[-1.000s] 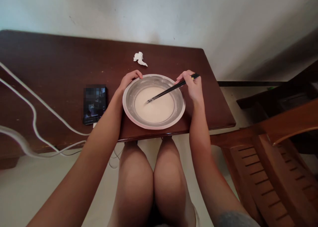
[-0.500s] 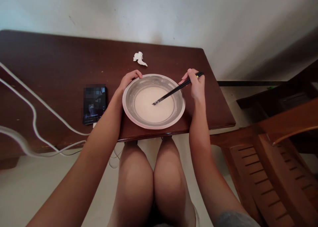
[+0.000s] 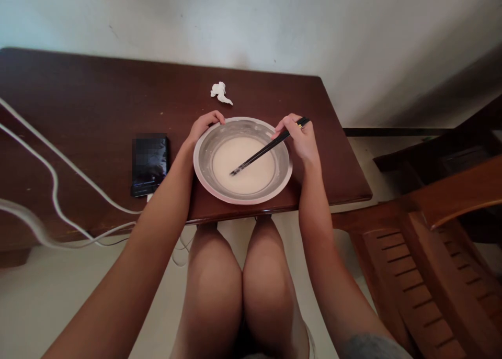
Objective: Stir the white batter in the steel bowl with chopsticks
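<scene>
A wide metal basin (image 3: 204,177) stands near the front edge of the table, with a pale, milky batter (image 3: 254,178) in its bottom. My left hand (image 3: 206,125) is closed on the basin's far left rim, fingertips over the edge. Black chopsticks (image 3: 270,146) are gripped in my right hand (image 3: 300,136) above the basin's right side. They slant down to the left, and their whitened tips are at the batter; whether they dip below its surface I cannot tell.
Behind the basin lies a crumpled white tissue (image 3: 221,93) on the dark wooden table (image 3: 90,102). A phone (image 3: 150,165) rests left of my forearm, with white cables (image 3: 55,186) farther left. A wooden chair (image 3: 415,275) stands at the right; a wall (image 3: 251,24) rises behind the table.
My right hand has moved left and slightly down. The chopstick tips have shifted left and toward me across the batter. My left hand and the basin stay in place.
</scene>
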A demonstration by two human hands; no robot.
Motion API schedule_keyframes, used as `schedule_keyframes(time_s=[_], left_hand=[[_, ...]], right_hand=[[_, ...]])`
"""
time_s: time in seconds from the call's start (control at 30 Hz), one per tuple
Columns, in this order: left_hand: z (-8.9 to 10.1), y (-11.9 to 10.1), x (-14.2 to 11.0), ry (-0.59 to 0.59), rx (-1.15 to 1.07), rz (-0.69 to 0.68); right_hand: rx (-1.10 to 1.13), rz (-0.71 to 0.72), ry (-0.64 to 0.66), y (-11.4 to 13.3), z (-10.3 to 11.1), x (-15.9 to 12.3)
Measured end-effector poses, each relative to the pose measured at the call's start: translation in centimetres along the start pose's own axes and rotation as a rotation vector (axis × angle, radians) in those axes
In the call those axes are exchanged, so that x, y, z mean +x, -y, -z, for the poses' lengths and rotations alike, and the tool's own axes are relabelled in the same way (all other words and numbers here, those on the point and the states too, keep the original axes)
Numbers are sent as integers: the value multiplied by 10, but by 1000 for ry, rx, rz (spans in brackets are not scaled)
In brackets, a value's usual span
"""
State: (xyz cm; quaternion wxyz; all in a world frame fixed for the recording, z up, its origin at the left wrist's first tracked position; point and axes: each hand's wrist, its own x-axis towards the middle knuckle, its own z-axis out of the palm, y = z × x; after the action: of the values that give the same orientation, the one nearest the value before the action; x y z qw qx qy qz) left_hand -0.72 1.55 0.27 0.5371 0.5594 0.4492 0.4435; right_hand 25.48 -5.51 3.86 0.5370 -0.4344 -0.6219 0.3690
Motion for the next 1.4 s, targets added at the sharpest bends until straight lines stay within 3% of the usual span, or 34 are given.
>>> schedule_keyframes(time_s=[0.17, 0.37, 0.53, 0.7, 0.87, 1.03, 1.2, 1.4], left_hand=[[1, 2, 0, 12, -37, -11], [4, 5, 3, 13, 19, -48], [3, 4, 1, 2, 57, -76], [1, 0, -1, 10, 4, -11], [1, -1, -1, 5, 7, -26], [4, 6, 3, 27, -25, -35], [3, 6, 2, 12, 7, -37], [1, 4, 0, 15, -52, -11]], right_hand=[[21, 24, -176, -1, 2, 2], [-15, -31, -4, 2, 0, 0], [-2, -5, -142, 2, 1, 1], [-13, -29, 0, 3, 0, 0], [2, -5, -167, 1, 2, 1], [-6, -6, -17, -1, -1, 1], [-19, -11, -181, -2, 1, 2], [-3, -2, -2, 0, -1, 0]])
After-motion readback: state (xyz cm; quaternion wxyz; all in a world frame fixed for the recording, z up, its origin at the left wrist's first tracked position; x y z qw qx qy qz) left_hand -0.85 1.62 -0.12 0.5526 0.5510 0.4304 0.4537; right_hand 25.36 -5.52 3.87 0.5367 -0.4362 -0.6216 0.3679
